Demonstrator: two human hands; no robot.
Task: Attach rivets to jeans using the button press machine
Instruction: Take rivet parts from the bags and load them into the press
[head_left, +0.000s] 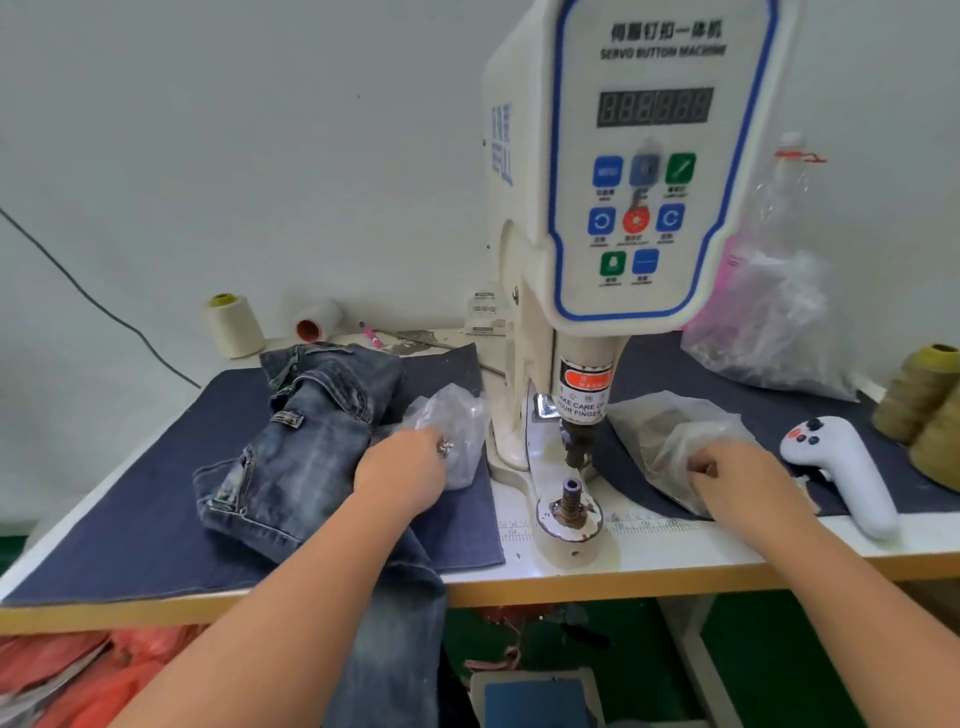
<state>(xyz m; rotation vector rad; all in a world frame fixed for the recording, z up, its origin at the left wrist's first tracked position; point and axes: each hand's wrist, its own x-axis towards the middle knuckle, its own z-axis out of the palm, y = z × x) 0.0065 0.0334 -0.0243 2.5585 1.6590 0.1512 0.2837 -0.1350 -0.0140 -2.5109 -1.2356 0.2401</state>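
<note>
Faded blue jeans (306, 431) lie bunched on the dark cloth left of the white button press machine (639, 171), one leg hanging over the table's front edge. The machine's lower die (571, 493) stands bare under the punch (577, 441). My left hand (402, 470) reaches into a small clear plastic bag (457, 426) beside the jeans, fingers curled at its opening with small metal pieces at the fingertips. My right hand (727, 475) has its fingers curled inside another clear bag (670, 431) right of the machine; what they hold is hidden.
A white handheld controller (841, 473) lies at the right near the table edge. Thread cones stand at the far right (924, 400) and back left (234, 325). A large crumpled plastic bag (774, 312) leans behind the machine. Orange bags (93, 675) and a foot pedal (535, 696) sit under the table.
</note>
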